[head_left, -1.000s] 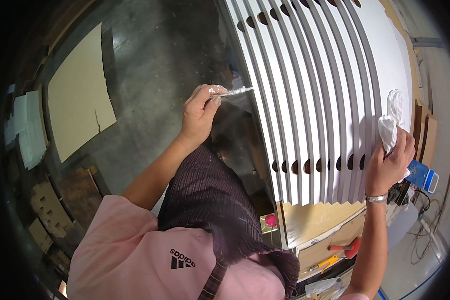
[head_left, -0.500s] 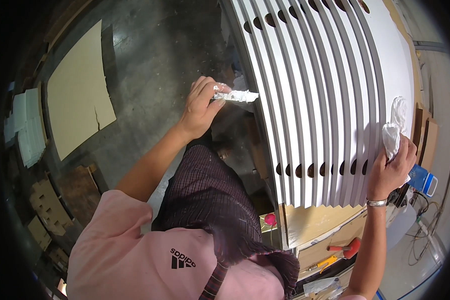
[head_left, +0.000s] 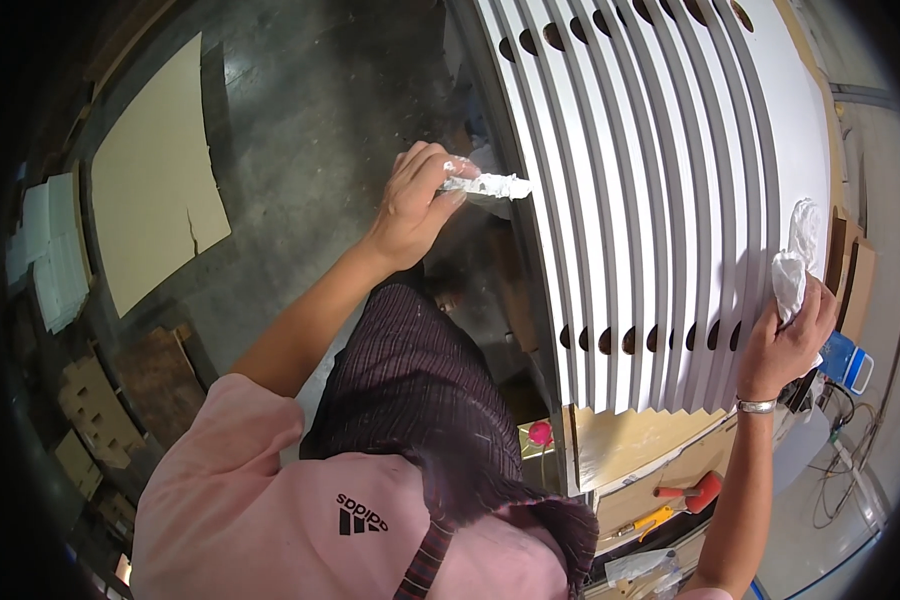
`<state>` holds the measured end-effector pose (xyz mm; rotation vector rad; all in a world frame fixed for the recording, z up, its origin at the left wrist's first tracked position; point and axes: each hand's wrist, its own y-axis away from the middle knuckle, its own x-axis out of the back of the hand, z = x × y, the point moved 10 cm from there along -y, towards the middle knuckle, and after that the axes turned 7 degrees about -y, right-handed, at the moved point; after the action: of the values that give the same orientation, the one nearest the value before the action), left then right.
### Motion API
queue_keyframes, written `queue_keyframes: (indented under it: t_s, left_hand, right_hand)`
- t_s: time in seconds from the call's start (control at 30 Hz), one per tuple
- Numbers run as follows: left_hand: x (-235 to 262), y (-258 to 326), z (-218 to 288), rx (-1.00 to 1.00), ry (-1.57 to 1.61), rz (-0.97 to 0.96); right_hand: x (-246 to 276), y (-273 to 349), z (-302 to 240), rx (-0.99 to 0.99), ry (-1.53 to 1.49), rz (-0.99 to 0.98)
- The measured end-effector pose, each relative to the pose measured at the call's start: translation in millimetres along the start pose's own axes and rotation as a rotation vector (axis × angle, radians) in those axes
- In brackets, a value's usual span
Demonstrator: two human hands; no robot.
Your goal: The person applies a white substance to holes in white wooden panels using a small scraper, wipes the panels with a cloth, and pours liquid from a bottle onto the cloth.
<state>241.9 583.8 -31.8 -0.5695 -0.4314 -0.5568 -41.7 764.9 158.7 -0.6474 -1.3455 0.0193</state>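
Observation:
My left hand (head_left: 415,205) is closed on a thin, flat piece caked in white paste (head_left: 495,186), held out toward the left edge of the white panels. White smears mark its fingers. Overlapping white panels (head_left: 660,200) with grey edges lie stepped side by side, with rows of dark round holes near both ends. At their right side my right hand (head_left: 792,340) is closed around a white, paste-like lump (head_left: 788,285); its exact kind cannot be made out. Just beyond it, a second white lump (head_left: 804,228) rests on the rightmost panel.
Below the panels, a red-handled tool (head_left: 692,492) and a yellow tool (head_left: 653,522) lie on a lower surface. A blue container (head_left: 846,362) and cables (head_left: 855,450) are at the right. On the floor at left are a cream sheet (head_left: 160,180) and stacked white boards (head_left: 58,250).
My left hand has shifted slightly right with the paste-caked piece. The panels sit a little further right in view. My right hand keeps its hold on the white lump.

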Motion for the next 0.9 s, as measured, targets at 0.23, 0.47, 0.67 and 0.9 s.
queue_keyframes:
  t_s: [0.23,0.47,0.67,0.9]
  left_hand:
    - [1,4,-1,0.015,0.04,-0.026]
    - [-10,8,-6,0.08,0.033,-0.163]
    - [-7,0,-6,0.073,0.085,-0.112]
    - [-19,23,11,0.051,0.123,-0.161]
  right_hand:
    - [3,1,-1,-0.006,0.014,-0.002]
    - [-3,2,2,-0.001,0.001,-0.011]
    - [-2,1,2,-0.009,-0.005,0.001]
    - [-1,1,1,0.001,-0.001,0.002]
